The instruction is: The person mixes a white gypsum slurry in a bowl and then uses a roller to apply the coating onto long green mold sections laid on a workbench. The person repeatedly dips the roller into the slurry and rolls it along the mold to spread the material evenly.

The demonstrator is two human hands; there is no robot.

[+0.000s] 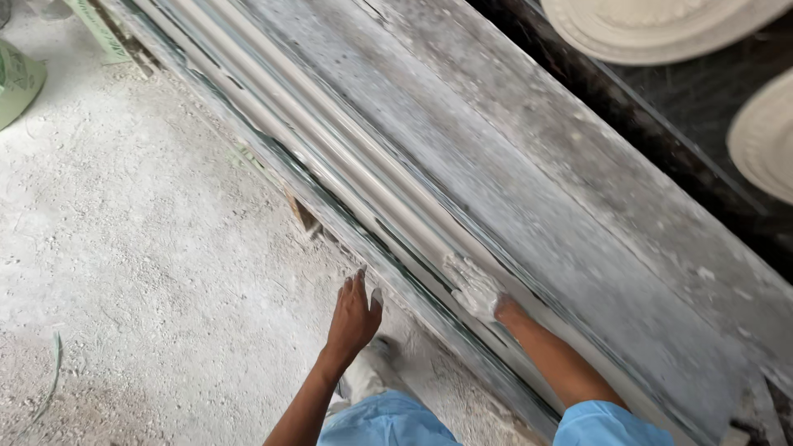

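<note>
Blue sleeves [388, 421] at bottom edge, both forearms reaching forward. Left hand [353, 318]: open, fingers together, palm down, hovering beside the bench [578, 215] edge, holding nothing. Right hand [475, 289]: plaster-coated, flat, pressed on the long wet plaster moulding [330, 140] running along the bench.

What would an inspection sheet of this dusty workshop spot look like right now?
Surface: long grey bench, dusted white.
Job's things: pale ridged moulding strip lying along the bench.
Clutter: green bag on the white-dusted floor.
Hands: right hand, coated in white, pressed on the strip; left hand open, fingers spread, beside the bench edge.
Cables: nothing seen.
Surroundings: two round plaster medallions on a dark surface beyond the bench.
</note>
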